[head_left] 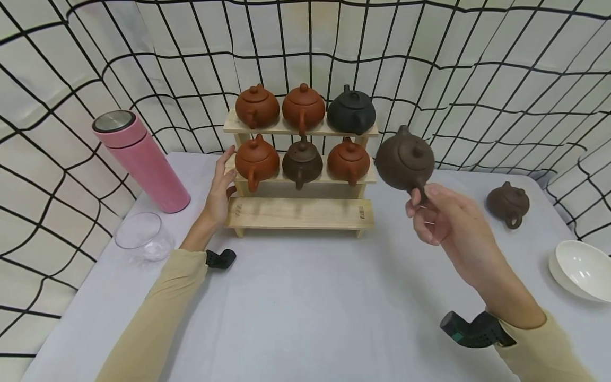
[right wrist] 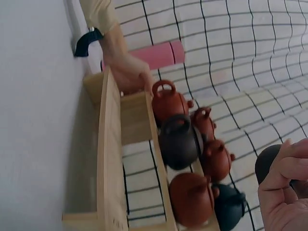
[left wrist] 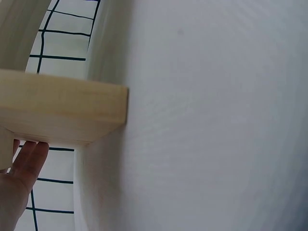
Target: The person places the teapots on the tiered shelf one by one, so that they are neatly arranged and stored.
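Note:
My right hand (head_left: 451,225) holds a dark brown teapot (head_left: 401,162) by one end, where thumb and fingers pinch it, in the air to the right of a stepped wooden rack (head_left: 298,213). In the right wrist view, only part of that teapot (right wrist: 266,162) shows beside the fingers. My left hand (head_left: 219,196) rests against the rack's left end, its fingers fairly straight and partly hidden by the wood. On the top shelf stand two reddish-brown teapots and a black teapot (head_left: 351,112). The middle shelf bears two reddish-brown teapots with a brown teapot (head_left: 303,161) between them.
Another dark brown teapot (head_left: 507,204) stands at the right, behind a white bowl (head_left: 579,270). A pink thermos (head_left: 148,164) and a clear glass (head_left: 143,239) are on the left. Black netting (head_left: 310,54) surrounds the white table (head_left: 305,307) at the back and sides.

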The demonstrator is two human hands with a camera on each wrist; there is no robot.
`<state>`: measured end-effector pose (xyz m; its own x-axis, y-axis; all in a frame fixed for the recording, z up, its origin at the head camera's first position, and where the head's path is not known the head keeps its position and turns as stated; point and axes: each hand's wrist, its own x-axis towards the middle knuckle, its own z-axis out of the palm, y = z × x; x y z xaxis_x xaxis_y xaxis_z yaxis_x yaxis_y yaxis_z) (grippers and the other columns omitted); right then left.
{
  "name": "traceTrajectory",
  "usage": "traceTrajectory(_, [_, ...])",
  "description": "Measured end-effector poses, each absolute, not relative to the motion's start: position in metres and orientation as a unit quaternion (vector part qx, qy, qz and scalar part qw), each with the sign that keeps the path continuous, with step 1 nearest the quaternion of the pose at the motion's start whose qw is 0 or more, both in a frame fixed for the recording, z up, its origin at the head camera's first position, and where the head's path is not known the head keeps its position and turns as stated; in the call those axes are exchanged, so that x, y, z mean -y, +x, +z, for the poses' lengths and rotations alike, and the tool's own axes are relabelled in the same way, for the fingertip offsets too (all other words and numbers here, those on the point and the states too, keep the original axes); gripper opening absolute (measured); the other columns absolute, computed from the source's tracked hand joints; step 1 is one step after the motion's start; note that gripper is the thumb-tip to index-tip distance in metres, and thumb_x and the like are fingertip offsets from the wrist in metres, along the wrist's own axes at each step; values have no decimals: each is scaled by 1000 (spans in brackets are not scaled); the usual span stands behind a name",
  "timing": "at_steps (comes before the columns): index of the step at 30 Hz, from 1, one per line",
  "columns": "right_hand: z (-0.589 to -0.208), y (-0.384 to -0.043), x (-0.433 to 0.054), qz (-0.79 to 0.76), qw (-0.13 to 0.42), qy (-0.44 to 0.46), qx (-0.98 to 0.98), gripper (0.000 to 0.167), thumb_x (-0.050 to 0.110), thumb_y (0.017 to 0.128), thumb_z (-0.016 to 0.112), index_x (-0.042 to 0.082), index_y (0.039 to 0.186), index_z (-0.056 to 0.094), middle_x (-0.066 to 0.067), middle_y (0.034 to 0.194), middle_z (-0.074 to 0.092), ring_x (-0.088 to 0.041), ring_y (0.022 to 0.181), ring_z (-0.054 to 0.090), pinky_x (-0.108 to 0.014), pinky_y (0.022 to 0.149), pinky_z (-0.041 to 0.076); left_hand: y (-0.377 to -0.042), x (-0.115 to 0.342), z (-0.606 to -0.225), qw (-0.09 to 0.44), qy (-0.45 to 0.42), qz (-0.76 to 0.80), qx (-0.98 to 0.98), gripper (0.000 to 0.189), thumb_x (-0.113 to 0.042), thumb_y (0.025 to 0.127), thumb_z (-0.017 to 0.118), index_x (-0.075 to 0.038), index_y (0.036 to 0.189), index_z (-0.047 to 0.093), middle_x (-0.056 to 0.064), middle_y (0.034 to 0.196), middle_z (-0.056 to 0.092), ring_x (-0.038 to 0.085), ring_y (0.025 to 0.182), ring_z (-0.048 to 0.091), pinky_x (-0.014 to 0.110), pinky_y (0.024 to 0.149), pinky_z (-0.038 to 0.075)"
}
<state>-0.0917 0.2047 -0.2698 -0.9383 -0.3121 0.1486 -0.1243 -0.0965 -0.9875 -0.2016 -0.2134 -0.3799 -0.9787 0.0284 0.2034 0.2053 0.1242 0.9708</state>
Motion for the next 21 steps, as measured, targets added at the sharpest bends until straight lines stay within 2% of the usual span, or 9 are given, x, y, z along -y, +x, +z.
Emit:
traceTrajectory(3, [-267,-87,-184,-713,99,-201,-665,34,23,115,40,2,105,65,-7,92,63,-18,62,47,-34,57,36,-202,214,-380,70,-80,-658,746,65,-28,106,26,-18,169,14,2,173,12,20,149,22,58,114,24])
traceTrajectory(7, [-272,-81,-154,-700,153,-233,-657,33,23,115,39,4,104,64,-5,92,65,-15,60,44,-30,55,36,-203,214,-380,70,-83,-659,745,66,-29,105,26,-18,169,14,3,173,12,20,149,23,59,113,24])
traceTrajectory(15, [-308,-80,-100,-678,270,-198,-654,35,26,112,42,-2,104,61,-8,92,62,-12,60,44,-24,59,36,-204,214,-380,68,-86,-654,749,65,-30,106,26,-19,169,13,0,174,10,20,150,21,60,114,23])
traceTrajectory(21, [-330,-93,-81,-660,292,-195,-665,35,25,111,43,-4,102,60,-9,90,61,-12,59,42,-24,59,34,-202,215,-380,69,-85,-656,747,64,-28,106,25,-18,169,13,1,173,12,19,151,21,59,114,23])
